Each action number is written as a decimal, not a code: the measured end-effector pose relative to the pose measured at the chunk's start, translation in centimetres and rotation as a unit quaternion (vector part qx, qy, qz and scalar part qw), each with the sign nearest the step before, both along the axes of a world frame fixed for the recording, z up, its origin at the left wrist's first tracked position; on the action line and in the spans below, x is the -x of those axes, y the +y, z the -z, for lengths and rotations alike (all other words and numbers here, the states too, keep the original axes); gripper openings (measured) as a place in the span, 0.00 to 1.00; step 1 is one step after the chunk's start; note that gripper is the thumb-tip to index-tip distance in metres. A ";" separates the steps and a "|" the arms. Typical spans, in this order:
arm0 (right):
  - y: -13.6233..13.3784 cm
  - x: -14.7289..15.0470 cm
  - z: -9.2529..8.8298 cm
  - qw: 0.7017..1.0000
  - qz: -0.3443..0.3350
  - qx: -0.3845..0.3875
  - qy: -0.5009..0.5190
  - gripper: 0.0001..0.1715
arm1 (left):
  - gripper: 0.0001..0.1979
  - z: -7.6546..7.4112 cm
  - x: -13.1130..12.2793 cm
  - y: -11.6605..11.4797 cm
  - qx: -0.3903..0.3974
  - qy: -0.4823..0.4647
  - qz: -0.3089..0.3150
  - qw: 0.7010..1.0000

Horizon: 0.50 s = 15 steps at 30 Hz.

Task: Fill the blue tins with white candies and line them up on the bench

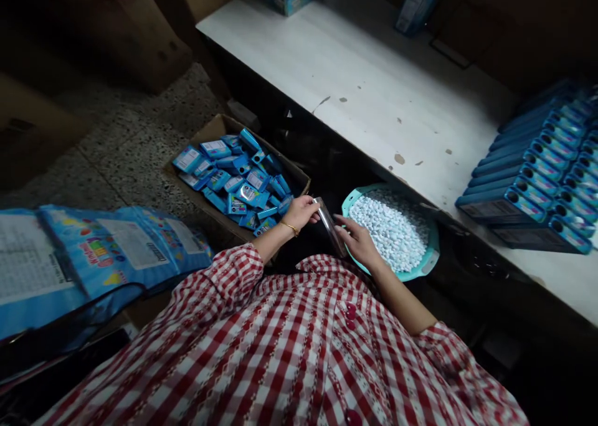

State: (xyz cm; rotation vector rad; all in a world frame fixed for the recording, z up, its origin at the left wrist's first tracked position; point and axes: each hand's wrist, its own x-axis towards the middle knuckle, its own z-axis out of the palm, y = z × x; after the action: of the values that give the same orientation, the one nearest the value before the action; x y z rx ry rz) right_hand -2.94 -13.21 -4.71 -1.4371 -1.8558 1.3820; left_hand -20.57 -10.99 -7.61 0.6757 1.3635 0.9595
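My left hand (301,213), with a thin bangle at the wrist, pinches the far end of a long, narrow, shiny grey-brown piece (329,227); its exact kind I cannot make out. The piece slants down toward my checked shirt. Close to its right side is my right hand (357,239), fingers stretched out and apart; whether they touch the piece I cannot tell. Just right of that hand sits a turquoise basin (430,261) heaped with small pale pellets (390,227). Beyond my left hand, an open cardboard carton (212,129) holds many small blue packs (252,194).
A white worktop (364,96) with worn spots runs diagonally behind the basin. Rows of blue boxes (527,177) stand on its right end. Large blue printed bags (126,245) lie at my left. Brown cartons (93,27) stand on the speckled floor (121,139).
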 end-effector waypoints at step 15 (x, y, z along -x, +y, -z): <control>-0.6 -4.8 -1.8 0.981 0.161 0.016 0.107 0.18 | 0.10 0.0 -4.0 -3.7 -0.160 0.070 0.305 0.936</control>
State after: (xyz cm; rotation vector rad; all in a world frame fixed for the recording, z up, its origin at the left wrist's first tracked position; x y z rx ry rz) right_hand 1.90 -13.82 -2.89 -1.4635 -1.4020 1.3487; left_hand -16.61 -14.73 -7.59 1.3441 1.0184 0.6337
